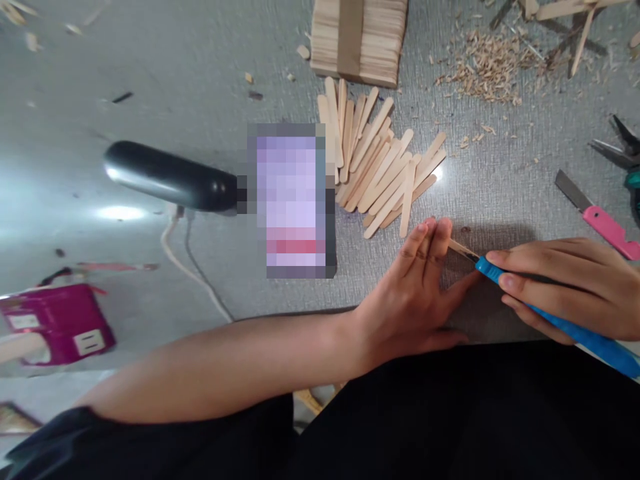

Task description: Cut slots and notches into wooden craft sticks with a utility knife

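My left hand point(417, 287) lies near the table's front edge, its fingertips pressing a wooden craft stick point(461, 249) against the tabletop. Most of that stick is covered by the fingers; only one end sticks out to the right. In my right hand point(565, 283) is a blue utility knife point(585, 337), gripped between thumb and fingers close to the blade. The blade's tip touches or nearly touches the exposed end of the stick. Just beyond my left fingertips is a loose spread of craft sticks point(383, 170).
A banded bundle of craft sticks point(373, 43) lies at the back, with wood shavings point(487, 67) beside it. On the right are a pink folding knife point(610, 230) and pliers point(633, 157). Leftward are a blurred-out phone point(290, 193), a black lamp-like device point(170, 175) and a magenta power socket point(85, 313).
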Tool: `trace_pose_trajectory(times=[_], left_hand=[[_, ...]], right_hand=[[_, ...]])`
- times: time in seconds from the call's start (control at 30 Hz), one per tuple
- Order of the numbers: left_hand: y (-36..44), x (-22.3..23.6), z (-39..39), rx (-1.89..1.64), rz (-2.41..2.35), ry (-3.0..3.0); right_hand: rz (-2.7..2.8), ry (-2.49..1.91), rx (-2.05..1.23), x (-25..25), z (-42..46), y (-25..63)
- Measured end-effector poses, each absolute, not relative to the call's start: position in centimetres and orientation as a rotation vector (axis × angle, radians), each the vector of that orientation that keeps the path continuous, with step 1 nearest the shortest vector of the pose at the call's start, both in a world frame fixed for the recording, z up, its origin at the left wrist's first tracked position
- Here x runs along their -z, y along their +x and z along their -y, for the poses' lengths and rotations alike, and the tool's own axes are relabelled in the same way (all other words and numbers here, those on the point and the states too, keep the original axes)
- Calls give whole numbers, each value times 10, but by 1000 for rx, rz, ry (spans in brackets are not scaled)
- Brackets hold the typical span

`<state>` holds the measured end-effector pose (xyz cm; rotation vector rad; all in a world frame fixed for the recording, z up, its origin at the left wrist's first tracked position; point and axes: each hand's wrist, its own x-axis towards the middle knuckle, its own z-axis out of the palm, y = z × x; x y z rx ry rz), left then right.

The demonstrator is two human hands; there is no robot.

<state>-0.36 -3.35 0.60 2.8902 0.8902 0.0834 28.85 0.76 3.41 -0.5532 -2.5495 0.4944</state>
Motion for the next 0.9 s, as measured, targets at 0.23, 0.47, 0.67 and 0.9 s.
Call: trace_pose_trajectory(times=[0.23, 0.47, 0.67, 0.9], left_hand=[[-5, 1, 26, -128, -840, 2775], [-16, 13, 1, -249, -618, 2626], [-22, 18, -12, -319, -465, 2617], [-21, 18, -13, -336, -449, 2635]], right_hand=[[2543, -397, -395, -25, -14, 288], [2536, -331, -240, -18, -18, 292], [2489, -262, -258, -15, -22, 295], [2432, -238, -308, -13, -21, 295]])
